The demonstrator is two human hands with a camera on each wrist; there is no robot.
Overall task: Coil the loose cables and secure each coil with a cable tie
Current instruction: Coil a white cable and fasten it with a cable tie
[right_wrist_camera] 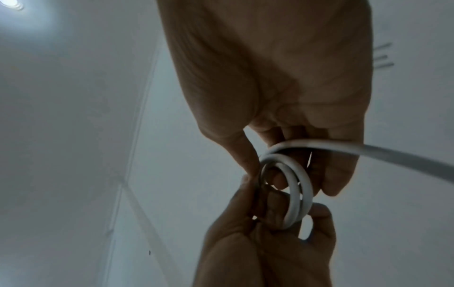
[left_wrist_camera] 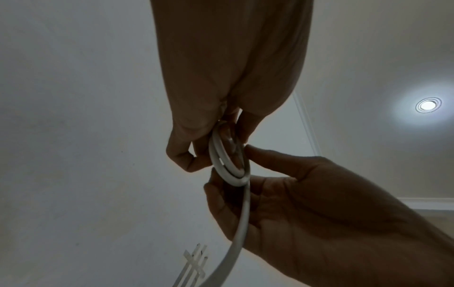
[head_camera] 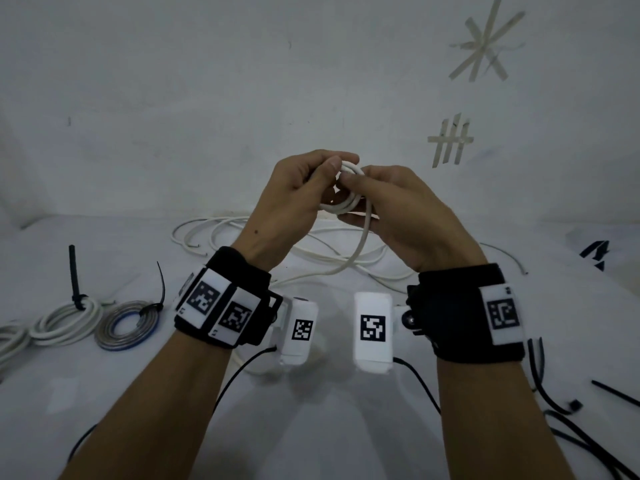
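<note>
Both hands are raised in front of the wall and share a small coil of white cable (head_camera: 346, 202). My left hand (head_camera: 329, 174) pinches the coil's left side with thumb and curled fingers. The right hand (head_camera: 356, 188) grips its right side, fingers hooked through the loops. The left wrist view shows two loops of the coil (left_wrist_camera: 228, 165) between the hands. From the coil a free length of cable (head_camera: 362, 244) hangs down to a loose pile of white cable (head_camera: 214, 233) on the table. That free length (right_wrist_camera: 393, 155) runs off to the right in the right wrist view.
At the table's left lie a white coil (head_camera: 65, 323) and a clear-and-blue coil (head_camera: 128, 325), each bound with a black cable tie, and one more white coil (head_camera: 10, 341) at the edge. Loose black cable ties (head_camera: 616, 396) lie at the right front. The wall stands close behind.
</note>
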